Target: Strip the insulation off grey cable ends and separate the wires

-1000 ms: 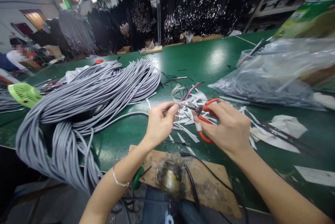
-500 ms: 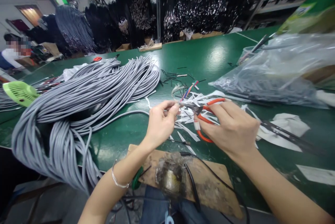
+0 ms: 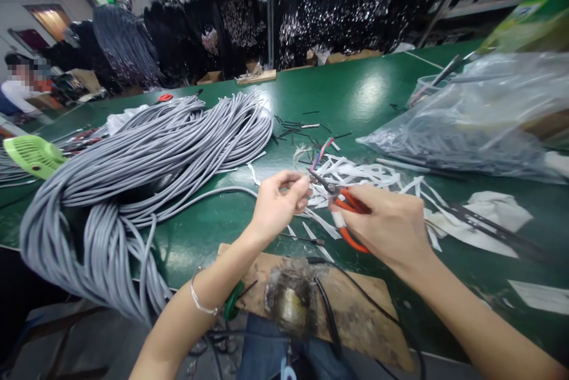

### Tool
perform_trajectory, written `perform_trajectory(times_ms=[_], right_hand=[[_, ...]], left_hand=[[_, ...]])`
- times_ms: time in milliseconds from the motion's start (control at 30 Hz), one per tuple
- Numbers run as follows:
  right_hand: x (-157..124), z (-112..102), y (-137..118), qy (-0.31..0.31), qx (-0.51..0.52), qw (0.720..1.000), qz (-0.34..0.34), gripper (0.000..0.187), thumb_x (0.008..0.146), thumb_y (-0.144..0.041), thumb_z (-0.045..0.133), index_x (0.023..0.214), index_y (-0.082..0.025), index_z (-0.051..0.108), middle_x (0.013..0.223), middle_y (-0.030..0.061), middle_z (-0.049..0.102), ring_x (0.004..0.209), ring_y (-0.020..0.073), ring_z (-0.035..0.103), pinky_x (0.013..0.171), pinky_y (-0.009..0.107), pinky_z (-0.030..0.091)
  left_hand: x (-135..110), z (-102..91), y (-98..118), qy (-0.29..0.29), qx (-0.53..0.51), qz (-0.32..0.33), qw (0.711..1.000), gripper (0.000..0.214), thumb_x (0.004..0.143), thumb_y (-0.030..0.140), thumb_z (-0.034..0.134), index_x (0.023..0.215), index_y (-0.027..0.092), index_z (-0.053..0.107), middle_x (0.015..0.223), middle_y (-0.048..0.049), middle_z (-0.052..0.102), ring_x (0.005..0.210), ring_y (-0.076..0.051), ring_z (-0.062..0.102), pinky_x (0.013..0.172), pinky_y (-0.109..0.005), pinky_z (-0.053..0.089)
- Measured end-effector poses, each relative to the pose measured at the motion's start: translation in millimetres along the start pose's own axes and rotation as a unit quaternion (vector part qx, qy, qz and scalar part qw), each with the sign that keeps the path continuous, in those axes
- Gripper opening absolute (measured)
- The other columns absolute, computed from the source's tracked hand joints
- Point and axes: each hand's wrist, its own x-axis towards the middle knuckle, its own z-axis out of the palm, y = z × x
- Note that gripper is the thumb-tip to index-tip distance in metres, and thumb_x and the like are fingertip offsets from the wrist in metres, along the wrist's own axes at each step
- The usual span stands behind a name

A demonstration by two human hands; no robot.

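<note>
You are pinching, as far as your curled fingers let it show, a round grey cable [image 3: 231, 188] in your left hand [image 3: 280, 201], just above the green table [image 3: 333, 95]. Your right hand [image 3: 389, 214] is gripping orange-handled metal scissors [image 3: 331, 188], blades pointing toward your left fingertips. Flat white strips [image 3: 377, 175] are lying nearby; a looped grey cable bundle [image 3: 146, 155] is resting leftward.

On the worktop [image 3: 338, 95], a cable bundle [image 3: 169, 140] lies left of the left hand [image 3: 280, 197], a bag [image 3: 480, 125] beyond the right hand [image 3: 386, 220]. Strips [image 3: 377, 173] lie between bundle and bag, behind the snips [image 3: 332, 188]. A board [image 3: 368, 315] sits at the near edge.
</note>
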Motion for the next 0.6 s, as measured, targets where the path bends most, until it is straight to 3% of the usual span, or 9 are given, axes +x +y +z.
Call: perform_trajectory(times_ms=[67, 100, 167, 233, 300, 400, 500, 600], right_hand=[[4.0, -2.1, 0.6, -0.013, 0.125, 0.988, 0.095, 0.039, 0.069, -0.037, 0.058, 0.042, -0.019, 0.036, 0.038, -0.004, 0.033, 0.037, 0.007, 0.03, 0.039, 0.023, 0.021], [6.6, -3.0, 1.7, -0.002, 0.197, 0.968, 0.154, 0.041, 0.068, -0.04, 0.059, 0.042, -0.019, 0.036, 0.038, -0.0047, 0.032, 0.036, 0.0066, 0.029, 0.037, 0.023, 0.021], [12.3, -4.0, 4.3, 0.034, 0.325, 0.907, 0.264, 0.041, 0.065, -0.047, 0.063, 0.044, -0.019, 0.041, 0.041, -0.005, 0.037, 0.035, 0.0068, 0.034, 0.035, 0.022, 0.026], [17.0, -3.3, 6.1, 0.045, 0.402, 0.853, 0.329, 0.038, 0.057, -0.048, 0.069, 0.049, -0.018, 0.046, 0.044, -0.0046, 0.044, 0.037, 0.0077, 0.041, 0.036, 0.022, 0.032], [18.8, -0.8, 5.2, 0.027, 0.436, 0.835, 0.336, 0.037, 0.049, -0.045, 0.075, 0.054, -0.017, 0.051, 0.05, -0.0038, 0.05, 0.042, 0.0081, 0.045, 0.039, 0.021, 0.036], [16.3, 4.0, 0.4, 0.062, 0.46, 0.841, 0.279, 0.034, 0.048, -0.036, 0.078, 0.058, -0.017, 0.052, 0.06, -0.0026, 0.056, 0.053, 0.0083, 0.051, 0.048, 0.02, 0.042], [12.2, 6.5, -2.7, 0.118, 0.458, 0.846, 0.247, 0.033, 0.048, -0.027, 0.079, 0.055, -0.017, 0.048, 0.059, -0.0042, 0.054, 0.057, 0.0082, 0.053, 0.056, 0.021, 0.045], [10.5, 7.3, -0.9, 0.114, 0.458, 0.844, 0.253, 0.034, 0.046, -0.025, 0.08, 0.055, -0.017, 0.048, 0.055, -0.0055, 0.05, 0.053, 0.0079, 0.051, 0.053, 0.02, 0.044]], left_hand=[[1.6, -0.7, -2.6, -0.003, 0.006, 0.015, 1.0, 0.029, 0.059, 0.033, 0.072, 0.065, 0.012, 0.053, 0.051, 0.0039, 0.049, 0.037, -0.003, 0.04, 0.036, -0.016, 0.028], [2.2, -0.9, -3.7, -0.005, 0.014, 0.021, 1.0, 0.029, 0.059, 0.034, 0.072, 0.065, 0.012, 0.054, 0.05, 0.0041, 0.049, 0.038, -0.003, 0.041, 0.037, -0.016, 0.029], [2.6, -0.5, -4.8, -0.008, 0.033, 0.024, 0.999, 0.027, 0.059, 0.033, 0.071, 0.065, 0.012, 0.055, 0.047, 0.0046, 0.048, 0.038, -0.004, 0.042, 0.038, -0.017, 0.031], [2.0, 1.2, -4.9, -0.01, 0.053, 0.015, 0.998, 0.024, 0.059, 0.03, 0.07, 0.064, 0.012, 0.055, 0.045, 0.0048, 0.048, 0.039, -0.005, 0.042, 0.039, -0.017, 0.034], [0.7, 3.8, -4.8, -0.011, 0.076, 0.005, 0.997, 0.02, 0.058, 0.026, 0.07, 0.062, 0.012, 0.056, 0.045, 0.0047, 0.049, 0.039, -0.005, 0.044, 0.04, -0.017, 0.036], [-1.1, 7.2, -6.5, -0.008, 0.114, 0.008, 0.993, 0.017, 0.057, 0.023, 0.069, 0.061, 0.013, 0.056, 0.05, 0.0042, 0.052, 0.041, -0.006, 0.047, 0.042, -0.018, 0.039], [-1.7, 7.7, -11.0, -0.012, 0.153, 0.025, 0.988, 0.013, 0.059, 0.021, 0.067, 0.062, 0.013, 0.057, 0.055, 0.0026, 0.055, 0.046, -0.007, 0.049, 0.045, -0.019, 0.043], [-1.2, 5.8, -15.7, -0.017, 0.199, 0.044, 0.979, 0.009, 0.062, 0.019, 0.064, 0.063, 0.013, 0.058, 0.058, 0.0009, 0.057, 0.048, -0.008, 0.049, 0.047, -0.019, 0.043]])
